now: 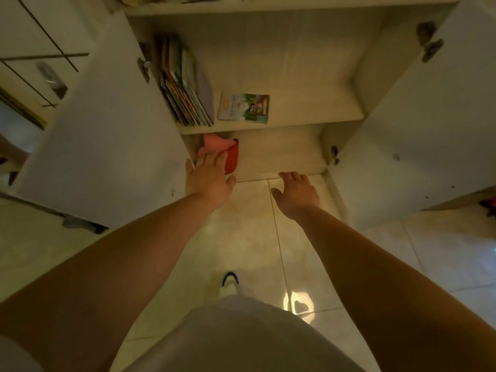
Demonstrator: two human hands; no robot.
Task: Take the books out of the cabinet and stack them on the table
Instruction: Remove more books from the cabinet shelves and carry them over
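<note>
Hands, left [208, 178] and right [298, 190], grip apart, reach toward cabinet [271, 127] books [185, 81]

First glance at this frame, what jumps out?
Two bare arms reach toward an open cabinet: the left hand stretches, fingers straight, to the pink and red things in the bottom compartment, and the right hand hangs open over the tiled floor. On the shelf above, a row of books leans at the left wall, with one picture book lying flat beside it.
</note>
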